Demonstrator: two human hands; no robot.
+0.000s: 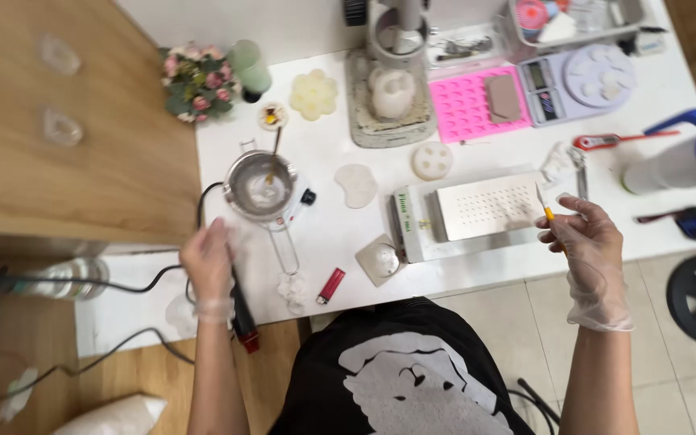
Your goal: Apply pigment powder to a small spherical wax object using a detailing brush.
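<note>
White table (324,225) carries all. Far left: flower bunch (196,80), pale green cup (250,68), flower-shaped wax piece (313,94). Left, near edge: metal melting pot (261,185) on small burner. Centre: flat white mould (357,184), round mould (432,160), red lighter (330,286) at near edge. Right of centre: perforated white plate (489,205). Far right: pink silicone mat (469,103), digital scale (577,84), red thermometer (615,141).
</note>
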